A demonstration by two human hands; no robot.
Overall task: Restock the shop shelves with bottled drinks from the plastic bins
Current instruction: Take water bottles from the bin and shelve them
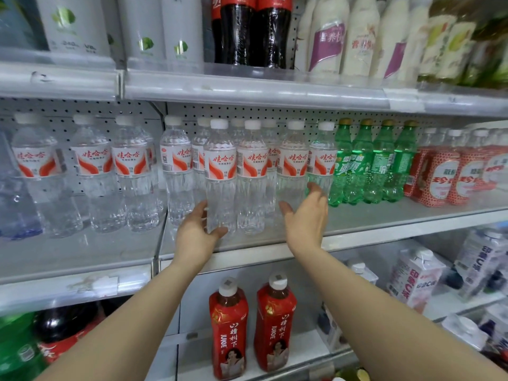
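Water bottle (220, 171) at the front of the middle shelf (371, 229) stands upright among others with the same white caps. Our left hand (195, 235) is spread against its lower part, fingers straight along the left side and thumb across the base (touching rather than clasping, as far as we can see). Our right hand (305, 215) hovers open and holds nothing, near the green soda bottles (368, 163).

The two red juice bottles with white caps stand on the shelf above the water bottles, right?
Not quite. The two red juice bottles with white caps stand on the shelf below the water bottles, not above them. The head view shows the red ones lower down, under the row of water.
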